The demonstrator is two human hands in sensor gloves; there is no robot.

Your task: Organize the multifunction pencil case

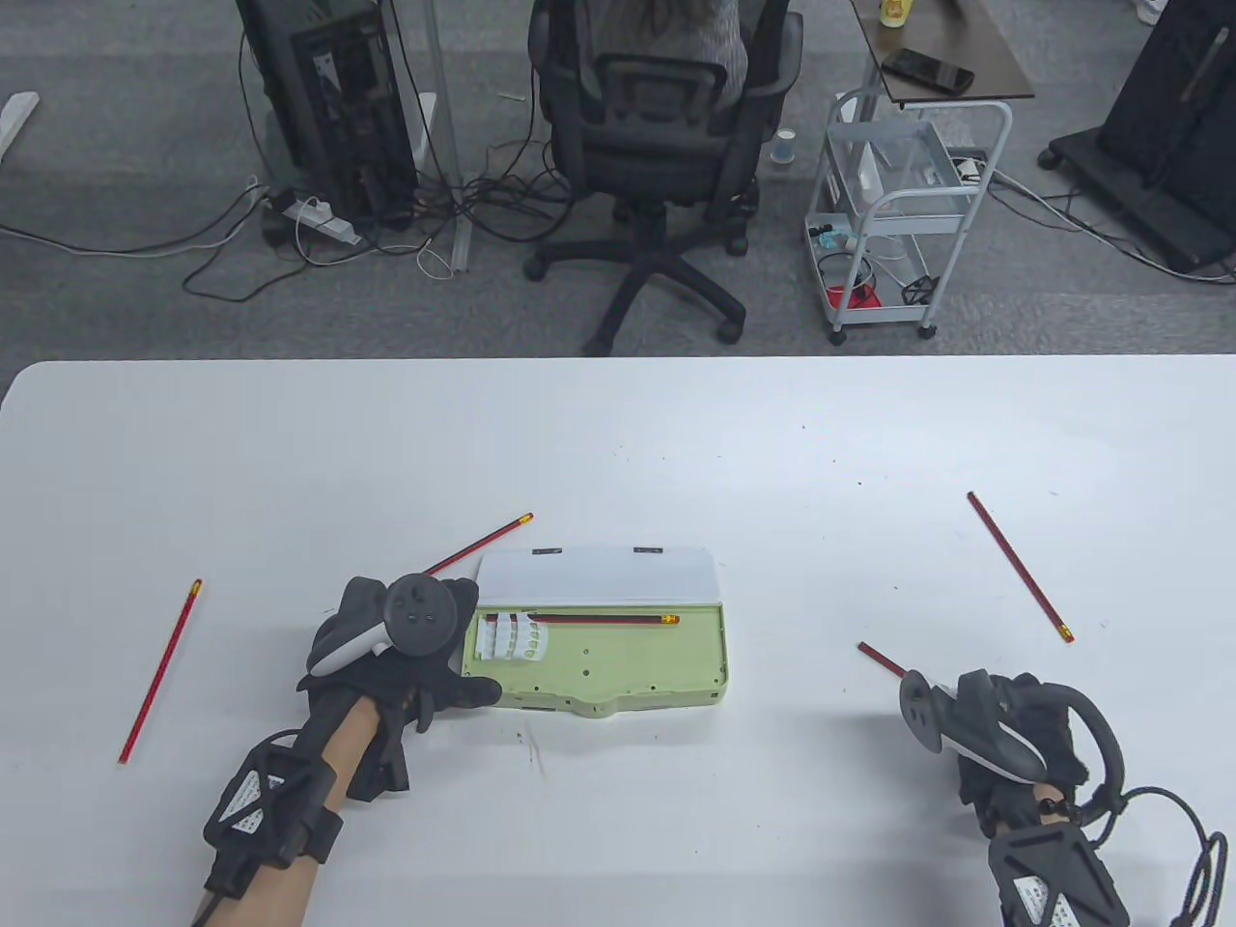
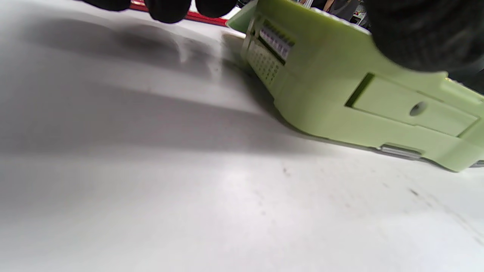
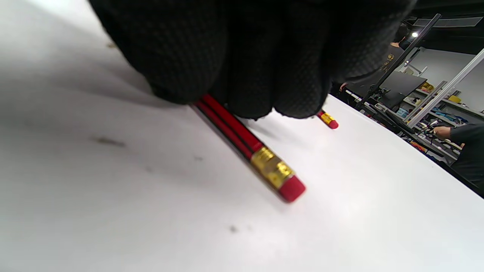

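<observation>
Lying open near the middle of the white surface (image 1: pixel 618 435), the pale green plastic pencil case (image 1: pixel 618 666) was braced at its left end by the left hand (image 1: pixel 406 647), thumb laid along the near edge, seemingly to keep it from sliding. One red pencil with a brass ferrule (image 1: pixel 579 617) was already lodged inside, along the hinge. Well to the right of the case, a second red pencil (image 3: pixel 242 145) was gripped by the curled fingers of the right hand (image 1: pixel 1004 744), eraser end free, presumably for carrying over. Three further red pencils were left loose: behind the case (image 1: pixel 480 547), far left (image 1: pixel 160 671), far right (image 1: pixel 1020 566).
</observation>
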